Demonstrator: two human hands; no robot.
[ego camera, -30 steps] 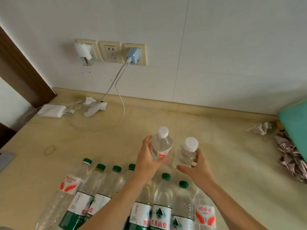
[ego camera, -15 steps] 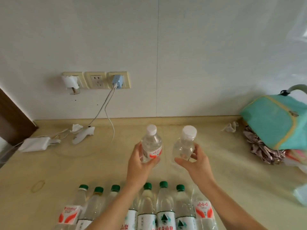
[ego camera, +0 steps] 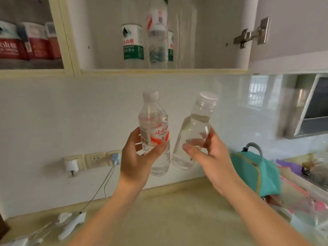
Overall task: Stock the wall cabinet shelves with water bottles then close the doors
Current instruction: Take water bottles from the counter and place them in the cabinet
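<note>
Red-labelled bottles (ego camera: 26, 41) stand behind the glass door (ego camera: 60, 32) at far left; beside it, the open cabinet (ego camera: 221, 70) holds a green-labelled bottle (ego camera: 132, 45) and other clear ones on its pale shelf. Below, against glossy white tiles, the left hand (ego camera: 140, 157) curls round a ribbed clear plastic bottle (ego camera: 154, 132) with a white cap and red-and-white label, held upright. Just beside it, the right hand (ego camera: 211, 157) grips a smooth, unlabelled jar-shaped bottle (ego camera: 195, 132) with a wide white lid, tilted rightward. Both sit in mid-air beneath the shelf, above the beige counter (ego camera: 177, 215). A steel hinge (ego camera: 252, 33) shows on the cabinet wall; a teal fabric bag (ego camera: 255, 171) lies at right
</note>
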